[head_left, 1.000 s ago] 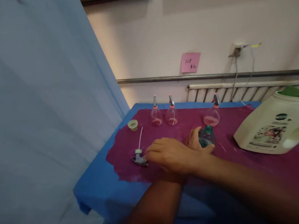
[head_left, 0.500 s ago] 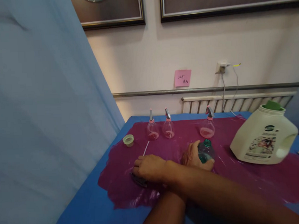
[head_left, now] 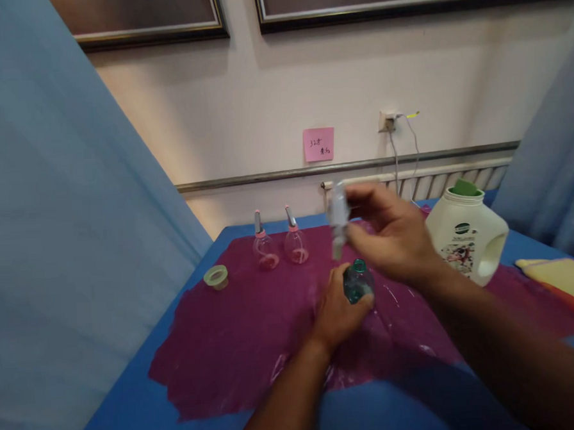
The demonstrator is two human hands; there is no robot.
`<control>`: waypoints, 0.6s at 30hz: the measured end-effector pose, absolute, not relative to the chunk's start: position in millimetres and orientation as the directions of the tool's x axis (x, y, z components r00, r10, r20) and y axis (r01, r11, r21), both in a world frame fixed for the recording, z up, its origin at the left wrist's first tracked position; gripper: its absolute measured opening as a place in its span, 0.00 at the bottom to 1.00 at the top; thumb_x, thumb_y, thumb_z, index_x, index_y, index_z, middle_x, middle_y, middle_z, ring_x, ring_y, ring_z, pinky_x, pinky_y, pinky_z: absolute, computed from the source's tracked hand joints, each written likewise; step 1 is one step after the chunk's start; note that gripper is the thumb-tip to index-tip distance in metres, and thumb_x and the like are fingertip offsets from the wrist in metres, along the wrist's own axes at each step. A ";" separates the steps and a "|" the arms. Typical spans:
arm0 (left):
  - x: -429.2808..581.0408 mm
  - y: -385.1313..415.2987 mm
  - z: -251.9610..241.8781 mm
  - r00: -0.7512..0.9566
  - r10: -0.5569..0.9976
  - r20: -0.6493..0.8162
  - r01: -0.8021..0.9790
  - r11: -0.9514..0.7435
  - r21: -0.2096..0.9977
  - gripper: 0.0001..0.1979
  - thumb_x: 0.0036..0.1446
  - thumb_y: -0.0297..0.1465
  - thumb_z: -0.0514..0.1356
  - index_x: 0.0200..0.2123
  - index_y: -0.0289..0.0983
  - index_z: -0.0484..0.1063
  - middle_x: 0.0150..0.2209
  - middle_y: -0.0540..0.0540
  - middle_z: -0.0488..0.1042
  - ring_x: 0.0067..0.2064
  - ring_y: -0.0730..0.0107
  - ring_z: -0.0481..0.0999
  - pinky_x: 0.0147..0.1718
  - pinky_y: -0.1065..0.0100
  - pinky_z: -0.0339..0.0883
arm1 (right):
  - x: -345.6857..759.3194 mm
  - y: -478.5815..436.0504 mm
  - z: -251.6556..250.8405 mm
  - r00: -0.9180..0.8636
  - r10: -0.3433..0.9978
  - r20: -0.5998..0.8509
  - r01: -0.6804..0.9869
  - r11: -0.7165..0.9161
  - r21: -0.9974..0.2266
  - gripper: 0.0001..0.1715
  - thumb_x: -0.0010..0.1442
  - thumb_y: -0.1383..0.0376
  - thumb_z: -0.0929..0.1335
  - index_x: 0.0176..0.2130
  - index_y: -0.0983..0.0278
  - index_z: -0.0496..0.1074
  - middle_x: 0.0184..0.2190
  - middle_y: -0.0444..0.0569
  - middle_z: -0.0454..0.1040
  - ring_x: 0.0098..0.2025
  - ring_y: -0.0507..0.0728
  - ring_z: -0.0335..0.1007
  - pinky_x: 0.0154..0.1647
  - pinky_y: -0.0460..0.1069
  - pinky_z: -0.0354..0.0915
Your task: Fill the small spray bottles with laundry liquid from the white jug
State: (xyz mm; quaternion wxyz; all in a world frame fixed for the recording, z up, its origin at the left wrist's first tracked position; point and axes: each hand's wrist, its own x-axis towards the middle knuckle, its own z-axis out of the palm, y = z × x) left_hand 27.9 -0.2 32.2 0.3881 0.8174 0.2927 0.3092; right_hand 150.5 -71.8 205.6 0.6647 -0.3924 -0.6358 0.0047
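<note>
My left hand is wrapped round a small clear bottle with a green neck, standing on the purple sheet. Just above it, my right hand is closed on a grey spray head, which is blurred by motion and hangs over the bottle's mouth. Two small pink-collared spray bottles stand at the back of the sheet.
A pale green cap lies at the sheet's left. A large white jug with a green lid stands at the right, yellow cloth beyond it. Blue curtains hang at both sides; the table has a blue cover.
My right hand picked the spray head up from the sheet at the left and carried it up and right, over the bottle. The camera has shifted too.
</note>
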 end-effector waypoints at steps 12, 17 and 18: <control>30.6 7.1 24.2 0.639 0.710 0.297 0.215 -0.535 0.817 0.39 0.61 0.36 0.75 0.72 0.46 0.68 0.69 0.42 0.76 0.69 0.49 0.77 0.71 0.46 0.70 | 192.8 -94.7 184.2 0.483 0.597 0.641 0.241 0.613 -0.753 0.23 0.60 0.54 0.85 0.50 0.54 0.79 0.46 0.46 0.86 0.51 0.62 0.87 0.56 0.61 0.86; 28.9 7.3 23.4 0.662 0.670 0.335 0.176 -0.573 0.800 0.38 0.62 0.37 0.75 0.72 0.45 0.67 0.65 0.41 0.78 0.65 0.49 0.80 0.68 0.48 0.74 | 193.6 -82.1 157.1 0.446 0.666 0.598 0.203 0.575 -0.792 0.22 0.63 0.55 0.84 0.52 0.56 0.79 0.47 0.47 0.87 0.49 0.59 0.87 0.56 0.58 0.85; 29.0 6.4 24.9 0.665 0.673 0.324 0.183 -0.568 0.802 0.37 0.62 0.37 0.74 0.71 0.45 0.68 0.64 0.41 0.79 0.65 0.48 0.80 0.67 0.48 0.74 | 194.6 -79.6 149.5 0.441 0.682 0.584 0.194 0.563 -0.803 0.22 0.63 0.55 0.83 0.52 0.57 0.80 0.47 0.47 0.87 0.49 0.59 0.87 0.55 0.57 0.85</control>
